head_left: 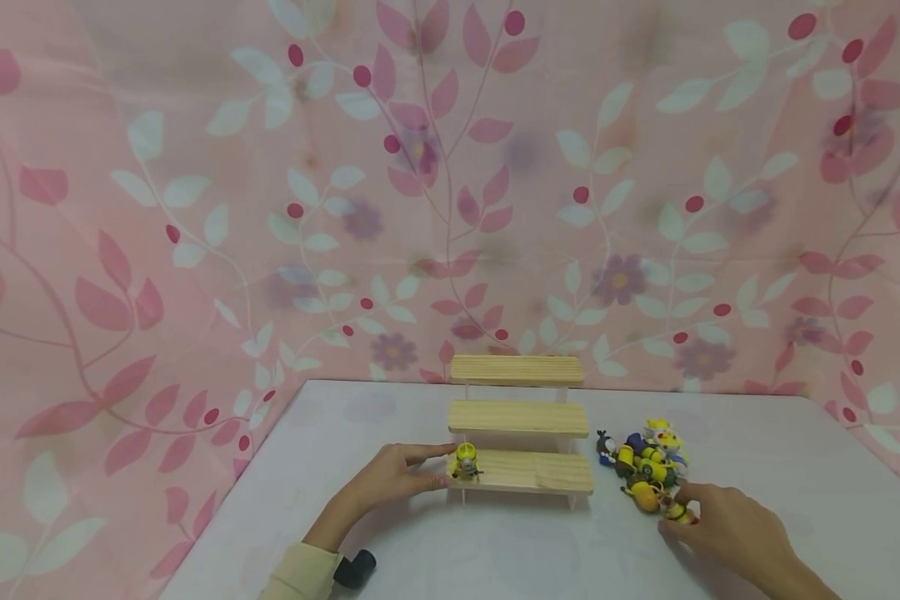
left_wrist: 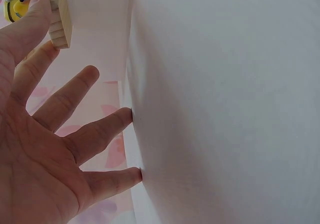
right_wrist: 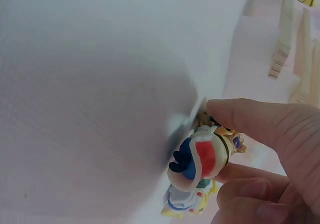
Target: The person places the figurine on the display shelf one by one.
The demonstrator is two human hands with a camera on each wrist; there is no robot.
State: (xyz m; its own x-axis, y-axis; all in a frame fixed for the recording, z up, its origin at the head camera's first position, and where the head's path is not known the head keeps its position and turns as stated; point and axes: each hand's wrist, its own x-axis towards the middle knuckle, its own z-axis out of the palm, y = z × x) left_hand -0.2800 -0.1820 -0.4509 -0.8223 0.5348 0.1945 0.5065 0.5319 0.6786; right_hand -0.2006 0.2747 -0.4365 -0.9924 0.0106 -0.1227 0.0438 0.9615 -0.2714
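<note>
R hand: right hand point(head_left: 731, 525) is pinching a figurine btwn thumb & index; grip is looking narrow.
Held fig.: pinched figurine point(right_wrist: 205, 156) is sitting at the R fingertips, nr. the tabletop point(head_left: 540, 558), R of the stand and well apart from the L hand.
Held fig. axis: long axis is slanting; in R wrist view the dark-blue feet end is pointing to pic. left, brown end is pointing right, into the hand.
Held fig. colours: red, white & blue parts are showing.
L hand: left hand point(head_left: 390, 479) is spreading its fingers wide, nearly straight; thumb & index are touching the L end of the lowest board point(head_left: 525, 472), ring & little fingertips are touching the table.
Shelf fig.: yellow figurine point(head_left: 466, 461) is standing upright on that board's L end, just beside L thumb & index; long axis is running vert.
Stand: three-tier wooden stand point(head_left: 517, 417) is standing mid-table, boards running L–R.
Pile: figurine pile point(head_left: 648, 467) is lying jumbled btwn stand & R hand, axes pointing various ways.
L arm: beige sleeve point(head_left: 300, 571) is covering the forearm; black piece point(head_left: 356, 569) is showing beside it.
Back: pink floral backdrop point(head_left: 450, 208) is hanging behind.
</note>
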